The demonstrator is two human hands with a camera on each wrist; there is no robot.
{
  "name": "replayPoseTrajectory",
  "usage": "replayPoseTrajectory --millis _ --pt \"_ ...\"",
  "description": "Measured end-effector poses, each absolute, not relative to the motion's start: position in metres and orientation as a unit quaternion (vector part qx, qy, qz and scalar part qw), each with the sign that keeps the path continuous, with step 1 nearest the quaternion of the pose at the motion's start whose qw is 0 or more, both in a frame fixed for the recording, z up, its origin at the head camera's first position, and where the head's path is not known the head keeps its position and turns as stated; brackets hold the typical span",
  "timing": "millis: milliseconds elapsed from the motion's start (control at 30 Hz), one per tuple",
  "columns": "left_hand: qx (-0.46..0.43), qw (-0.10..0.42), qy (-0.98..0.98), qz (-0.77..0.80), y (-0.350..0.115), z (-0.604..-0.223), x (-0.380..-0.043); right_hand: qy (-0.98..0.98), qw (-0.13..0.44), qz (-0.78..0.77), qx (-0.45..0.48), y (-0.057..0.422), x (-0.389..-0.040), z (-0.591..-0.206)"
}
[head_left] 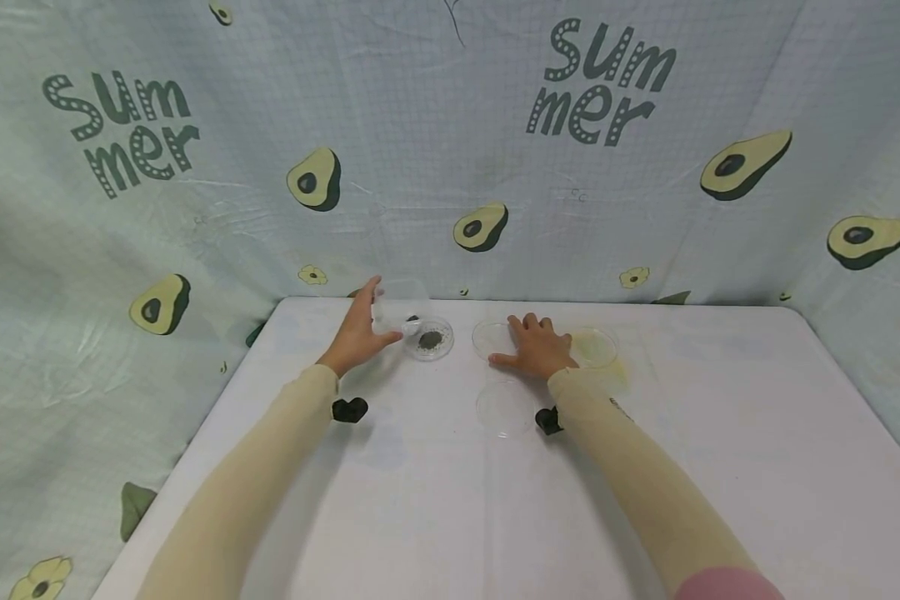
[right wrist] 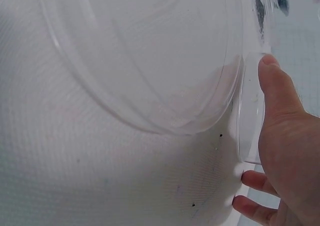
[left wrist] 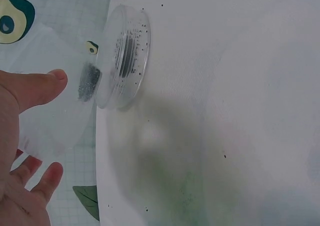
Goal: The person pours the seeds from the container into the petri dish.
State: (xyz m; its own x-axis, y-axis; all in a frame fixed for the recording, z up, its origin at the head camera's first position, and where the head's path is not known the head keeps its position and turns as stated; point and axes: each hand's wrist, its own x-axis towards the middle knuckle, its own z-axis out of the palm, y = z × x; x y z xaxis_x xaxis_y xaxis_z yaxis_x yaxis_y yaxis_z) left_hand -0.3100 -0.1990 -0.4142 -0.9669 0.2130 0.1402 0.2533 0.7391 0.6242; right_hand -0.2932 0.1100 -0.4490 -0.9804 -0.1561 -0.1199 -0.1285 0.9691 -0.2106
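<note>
My left hand holds a clear, round plastic lid or dish tilted up at the table's back edge, thumb and fingers at its rim. A dark patch shows in it; I cannot tell whether it is grains or a reflection. Just below stands a clear petri dish with a pile of dark grains. My right hand lies spread, thumb and forefinger beside another clear dish, its thumb close to the wall. Under its outer side is a clear dish with a yellowish tint.
Nearer to me lies one more clear round dish, large in the right wrist view. Two black heart shapes show near the sleeves' cuffs. A printed avocado cloth hangs behind the white table. Stray dark specks dot the tabletop.
</note>
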Motion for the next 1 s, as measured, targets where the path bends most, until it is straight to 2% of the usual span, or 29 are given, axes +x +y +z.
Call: replayPoseTrajectory --millis 1000 --pt "-0.204 0.061 -0.932 -0.292 -0.166 -0.41 -0.317 0.989 0.075 -0.105 -0.07 0.109 -0.286 -0.439"
